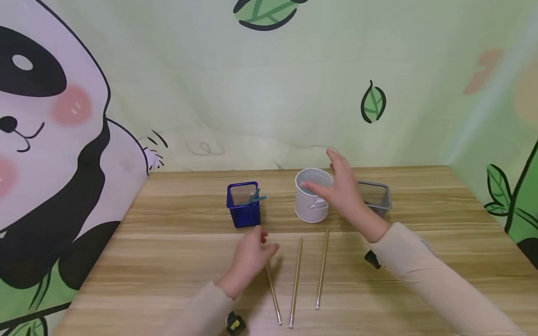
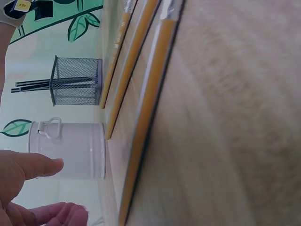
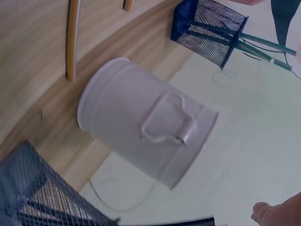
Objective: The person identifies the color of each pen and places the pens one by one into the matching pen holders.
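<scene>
Pencils (image 1: pixel 296 283), three of them, are lying on the surface (image 1: pixel 168 270), eraser ends nearest the person. The left hand (image 1: pixel 250 255) is hovering by the leftmost one's far end, thumb and fingers parted, holding nothing. Beyond, a white pail (image 1: pixel 308 205) is standing between blue (image 1: pixel 245 217) and grey (image 1: pixel 379 211) mesh holders. The right hand (image 1: pixel 342 186) is hanging near its rim, spread wide, apparently holding nothing. Both hands seem to be reaching; the next move is probably calling for narrowing the fingers.

Woodgrain table (image 1: pixel 168 261), three pencils (image 1: pixel 296 282), pail (image 1: pixel 307 205), mesh cups (image 1: pixel 245 218)
</scene>
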`<action>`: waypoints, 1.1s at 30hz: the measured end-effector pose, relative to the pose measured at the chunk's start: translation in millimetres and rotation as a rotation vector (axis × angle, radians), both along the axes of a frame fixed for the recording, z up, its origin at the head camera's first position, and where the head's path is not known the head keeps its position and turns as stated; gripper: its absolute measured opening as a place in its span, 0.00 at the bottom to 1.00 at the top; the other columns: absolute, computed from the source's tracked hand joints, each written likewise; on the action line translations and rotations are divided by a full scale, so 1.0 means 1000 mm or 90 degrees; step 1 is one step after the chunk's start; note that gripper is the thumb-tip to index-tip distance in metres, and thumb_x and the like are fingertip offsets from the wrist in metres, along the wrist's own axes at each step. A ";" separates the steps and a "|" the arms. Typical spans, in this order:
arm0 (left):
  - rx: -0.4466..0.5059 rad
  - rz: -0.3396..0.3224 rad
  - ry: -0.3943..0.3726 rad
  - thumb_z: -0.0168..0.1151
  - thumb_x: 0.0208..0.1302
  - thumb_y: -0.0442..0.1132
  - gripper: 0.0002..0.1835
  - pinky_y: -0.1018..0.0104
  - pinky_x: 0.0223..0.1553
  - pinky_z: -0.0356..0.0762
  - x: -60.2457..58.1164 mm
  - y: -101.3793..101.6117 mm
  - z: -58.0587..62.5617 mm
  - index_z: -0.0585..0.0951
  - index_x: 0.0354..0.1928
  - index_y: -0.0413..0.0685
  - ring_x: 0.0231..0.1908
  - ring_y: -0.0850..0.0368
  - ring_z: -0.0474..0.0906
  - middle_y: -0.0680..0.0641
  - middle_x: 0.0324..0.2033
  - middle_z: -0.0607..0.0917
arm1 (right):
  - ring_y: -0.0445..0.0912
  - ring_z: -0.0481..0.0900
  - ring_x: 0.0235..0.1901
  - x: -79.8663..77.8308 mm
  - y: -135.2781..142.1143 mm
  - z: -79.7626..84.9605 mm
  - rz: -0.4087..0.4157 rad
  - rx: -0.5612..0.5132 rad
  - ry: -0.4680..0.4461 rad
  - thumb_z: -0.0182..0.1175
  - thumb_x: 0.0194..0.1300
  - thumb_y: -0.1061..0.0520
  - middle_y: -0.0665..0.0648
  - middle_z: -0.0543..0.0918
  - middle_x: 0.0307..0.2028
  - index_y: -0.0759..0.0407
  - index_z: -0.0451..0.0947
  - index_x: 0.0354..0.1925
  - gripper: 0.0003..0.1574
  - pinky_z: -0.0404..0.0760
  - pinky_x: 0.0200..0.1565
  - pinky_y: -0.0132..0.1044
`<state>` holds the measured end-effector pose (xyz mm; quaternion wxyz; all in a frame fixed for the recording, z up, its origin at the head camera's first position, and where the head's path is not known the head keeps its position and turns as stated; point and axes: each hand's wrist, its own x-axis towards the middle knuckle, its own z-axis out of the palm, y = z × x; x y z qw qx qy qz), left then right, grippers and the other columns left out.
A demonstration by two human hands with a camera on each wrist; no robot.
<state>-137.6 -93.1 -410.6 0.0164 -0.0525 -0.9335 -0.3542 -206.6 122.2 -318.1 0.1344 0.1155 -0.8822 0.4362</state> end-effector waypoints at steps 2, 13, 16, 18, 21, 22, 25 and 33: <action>-0.005 0.000 -0.015 0.70 0.54 0.41 0.19 0.63 0.31 0.75 0.003 -0.001 -0.001 0.76 0.41 0.34 0.30 0.54 0.74 0.42 0.32 0.80 | 0.63 0.65 0.62 0.000 -0.004 -0.003 -0.002 0.008 -0.006 0.74 0.50 0.50 0.70 0.59 0.68 0.69 0.51 0.70 0.61 0.66 0.62 0.56; -0.011 -0.006 -0.046 0.71 0.51 0.39 0.18 0.67 0.24 0.69 0.014 -0.006 -0.008 0.74 0.35 0.34 0.23 0.56 0.68 0.47 0.23 0.74 | 0.63 0.57 0.68 -0.001 -0.015 -0.022 -0.037 0.035 -0.062 0.71 0.52 0.46 0.71 0.57 0.69 0.68 0.49 0.71 0.61 0.61 0.65 0.59; -0.016 -0.004 -0.040 0.72 0.49 0.39 0.17 0.66 0.23 0.69 0.016 -0.008 -0.011 0.73 0.31 0.36 0.23 0.56 0.68 0.47 0.23 0.72 | 0.63 0.58 0.67 -0.003 -0.016 -0.027 -0.045 0.040 -0.068 0.71 0.53 0.46 0.71 0.56 0.69 0.68 0.48 0.71 0.61 0.62 0.64 0.60; -0.012 -0.004 -0.041 0.72 0.48 0.38 0.17 0.66 0.23 0.69 0.017 -0.010 -0.013 0.72 0.29 0.37 0.23 0.56 0.67 0.47 0.22 0.72 | 0.64 0.59 0.66 -0.004 -0.016 -0.031 -0.049 0.050 -0.066 0.71 0.52 0.46 0.71 0.56 0.69 0.69 0.48 0.71 0.61 0.63 0.63 0.61; -0.003 -0.007 -0.044 0.72 0.48 0.37 0.17 0.66 0.23 0.69 0.019 -0.010 -0.017 0.72 0.29 0.38 0.23 0.56 0.67 0.47 0.22 0.72 | 0.64 0.62 0.64 -0.006 -0.013 -0.038 -0.051 0.063 -0.057 0.71 0.52 0.46 0.71 0.58 0.68 0.68 0.49 0.70 0.60 0.66 0.60 0.61; 0.002 -0.007 -0.046 0.72 0.48 0.37 0.17 0.66 0.23 0.69 0.020 -0.010 -0.018 0.72 0.29 0.37 0.23 0.55 0.68 0.47 0.23 0.72 | 0.64 0.63 0.63 -0.007 -0.012 -0.041 -0.051 0.067 -0.052 0.71 0.52 0.47 0.71 0.59 0.67 0.68 0.50 0.70 0.59 0.68 0.59 0.61; 0.011 -0.005 -0.049 0.72 0.47 0.36 0.17 0.65 0.25 0.71 0.021 -0.008 -0.021 0.73 0.31 0.35 0.24 0.55 0.68 0.46 0.24 0.73 | 0.63 0.66 0.60 -0.009 -0.009 -0.048 -0.052 0.070 -0.036 0.72 0.52 0.48 0.71 0.61 0.64 0.68 0.53 0.68 0.57 0.70 0.56 0.61; 0.012 0.005 -0.036 0.72 0.45 0.34 0.17 0.64 0.28 0.73 0.021 -0.004 -0.028 0.75 0.34 0.31 0.27 0.54 0.69 0.43 0.26 0.74 | 0.64 0.64 0.62 -0.016 -0.005 -0.059 -0.065 0.082 -0.021 0.72 0.51 0.47 0.72 0.61 0.64 0.71 0.53 0.67 0.58 0.67 0.60 0.60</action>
